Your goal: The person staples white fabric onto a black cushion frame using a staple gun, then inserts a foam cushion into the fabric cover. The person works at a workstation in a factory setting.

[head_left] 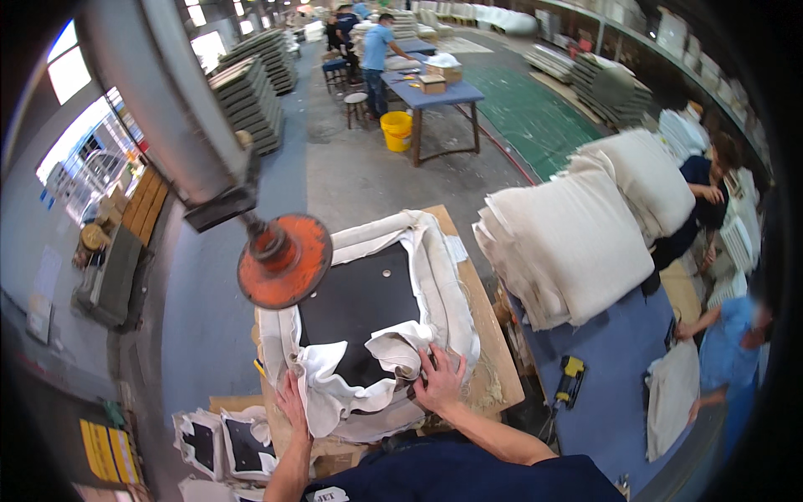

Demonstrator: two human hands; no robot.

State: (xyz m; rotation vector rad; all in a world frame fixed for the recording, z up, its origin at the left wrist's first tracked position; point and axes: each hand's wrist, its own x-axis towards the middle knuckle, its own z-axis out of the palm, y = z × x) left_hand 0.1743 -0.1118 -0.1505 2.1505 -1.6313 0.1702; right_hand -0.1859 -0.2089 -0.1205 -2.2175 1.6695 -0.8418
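A seat cushion in a cream fabric cover (449,309) lies underside up on a wooden board before me. Its black base panel (360,293) shows in the middle, framed by padded edges. Along the near side the cover's white-backed flap stands loose and crumpled. My left hand (294,406) is closed on the cover at the near left corner, fingers along its outer side. At the near right corner my right hand (439,383) grips the edge of the cover, fingers bent over the fabric. An orange round press disc (284,261) hangs over the cushion's far left part.
A grey column (171,92) carries the disc at upper left. To the right, folded cream covers (569,243) and a yellow-black power tool (570,381) rest on a blue table (602,368). More cushions (249,442) lie low at left. Co-workers stand at right and far back.
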